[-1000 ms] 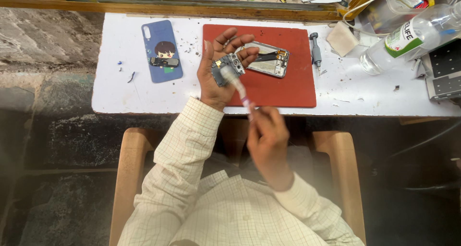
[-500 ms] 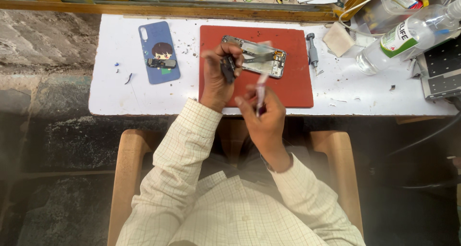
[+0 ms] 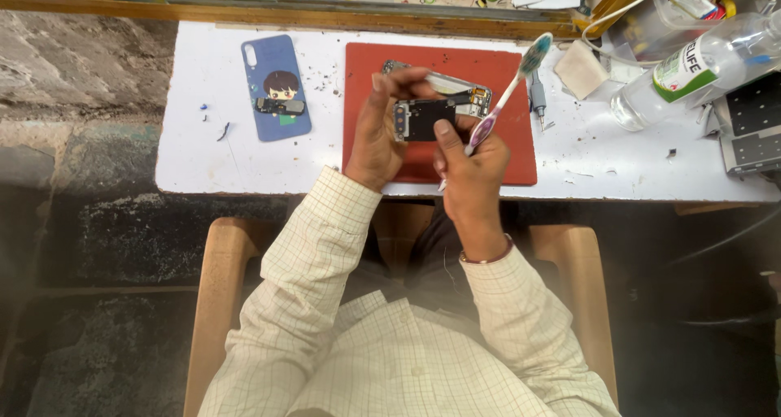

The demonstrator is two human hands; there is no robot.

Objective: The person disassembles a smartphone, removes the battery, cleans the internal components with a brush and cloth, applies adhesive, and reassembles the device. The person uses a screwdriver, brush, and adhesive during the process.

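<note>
left hand (image 3: 376, 132) fingers grip small dark phone part (image 3: 425, 117) over red mat (image 3: 496, 152) | right hand (image 3: 470, 161) steadies it, fingers clamping toothbrush (image 3: 506, 91) bristles-up, clear of it

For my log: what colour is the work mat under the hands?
Red mat, clearest in the head view.

You get even, soft daylight here — bright on the white bench (image 3: 244, 152), much dimmer on the stone floor (image 3: 81, 222) below its near edge. Shadows are faint: only a thin dark line runs under the bench's near edge. Glare is slight, a pale sheen on the clear plastic bottle (image 3: 700, 67) at the far right corner. Focus holds well at the middle, so your left hand (image 3: 378, 132) and right hand (image 3: 472, 169) look crisp. Toward the frame's corners the picture softens and bends — the bench's far edge bows a little.
</note>
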